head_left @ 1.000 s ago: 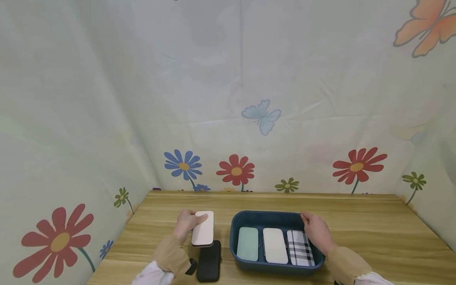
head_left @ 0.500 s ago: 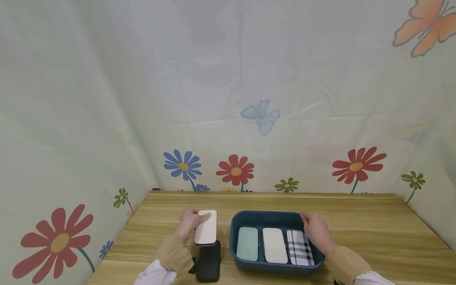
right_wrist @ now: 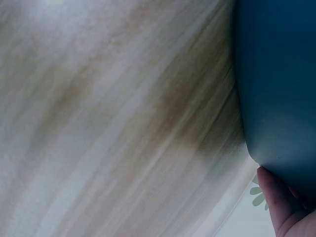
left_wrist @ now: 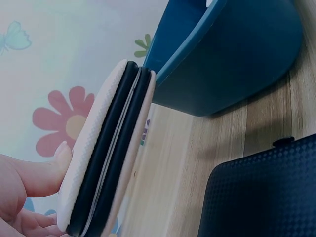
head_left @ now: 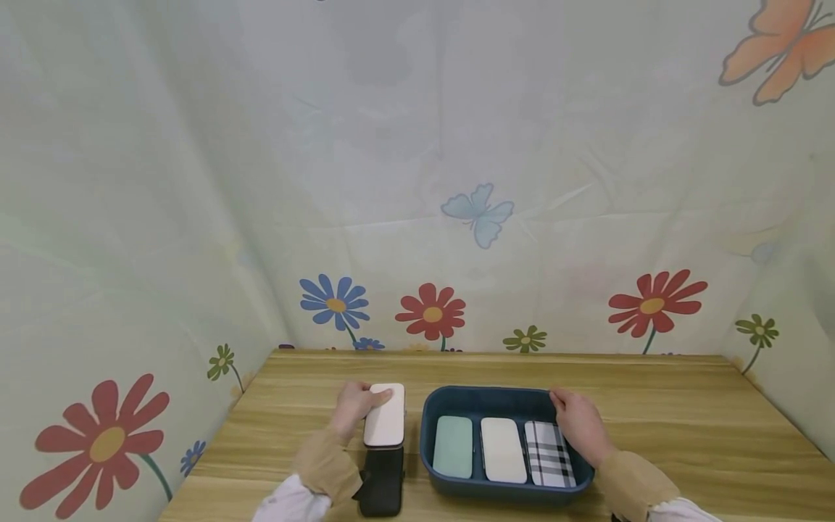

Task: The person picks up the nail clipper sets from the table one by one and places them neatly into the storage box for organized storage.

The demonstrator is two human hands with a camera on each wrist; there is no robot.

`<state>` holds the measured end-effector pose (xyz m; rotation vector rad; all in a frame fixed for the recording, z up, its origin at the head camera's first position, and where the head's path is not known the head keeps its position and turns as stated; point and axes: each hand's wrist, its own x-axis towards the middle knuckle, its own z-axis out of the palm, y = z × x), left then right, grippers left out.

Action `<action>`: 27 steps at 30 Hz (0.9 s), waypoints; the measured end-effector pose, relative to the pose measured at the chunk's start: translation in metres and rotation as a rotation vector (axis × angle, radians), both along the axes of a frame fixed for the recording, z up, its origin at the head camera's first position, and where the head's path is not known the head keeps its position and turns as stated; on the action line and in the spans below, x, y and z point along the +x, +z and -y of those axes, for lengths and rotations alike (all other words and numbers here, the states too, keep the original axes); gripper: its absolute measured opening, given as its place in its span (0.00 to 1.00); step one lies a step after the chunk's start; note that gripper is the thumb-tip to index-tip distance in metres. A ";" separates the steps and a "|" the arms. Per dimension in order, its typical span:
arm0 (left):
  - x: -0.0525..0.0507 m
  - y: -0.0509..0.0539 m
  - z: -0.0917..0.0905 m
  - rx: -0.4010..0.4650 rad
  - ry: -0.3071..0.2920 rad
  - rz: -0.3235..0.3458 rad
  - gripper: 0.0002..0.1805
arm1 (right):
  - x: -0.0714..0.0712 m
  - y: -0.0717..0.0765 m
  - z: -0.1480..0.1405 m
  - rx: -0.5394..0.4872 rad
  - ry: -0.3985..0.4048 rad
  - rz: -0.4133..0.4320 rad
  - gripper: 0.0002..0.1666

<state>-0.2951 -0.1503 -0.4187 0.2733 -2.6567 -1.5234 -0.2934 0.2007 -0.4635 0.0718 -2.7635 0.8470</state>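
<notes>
My left hand [head_left: 355,404] grips a flat white hard case [head_left: 385,415], its thumb on the white cover. In the left wrist view, this case shows black sides with a silver seam between white and pinkish covers. It is held above the table. A black textured case [head_left: 382,484] lies just in front of it, partly overlapped by the sleeve. To the right stands a dark blue bin [head_left: 496,494]; inside, side by side, are a mint green case [head_left: 453,447], a cream case [head_left: 503,449] and a plaid case [head_left: 550,454]. The right hand [head_left: 583,426] pinches the bin's right rim.
The wooden table [head_left: 691,420] ends at a pale curtain [head_left: 574,159] printed with flowers and butterflies. Curtain panels also close in both sides. A narrow strip of table separates the black case from the bin [left_wrist: 232,59].
The left hand has carried the white case a little to the right, now directly behind the black case. The right hand and the bin have stayed in place.
</notes>
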 end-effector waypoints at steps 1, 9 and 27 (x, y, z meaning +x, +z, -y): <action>0.000 0.000 -0.001 0.006 -0.002 0.002 0.19 | 0.000 0.000 0.000 0.002 -0.001 -0.002 0.13; -0.002 0.001 -0.006 0.023 -0.015 -0.005 0.19 | 0.000 -0.002 0.000 0.002 -0.003 -0.009 0.14; -0.007 0.001 -0.018 0.011 -0.014 0.016 0.21 | 0.001 0.000 0.001 0.001 -0.001 0.000 0.13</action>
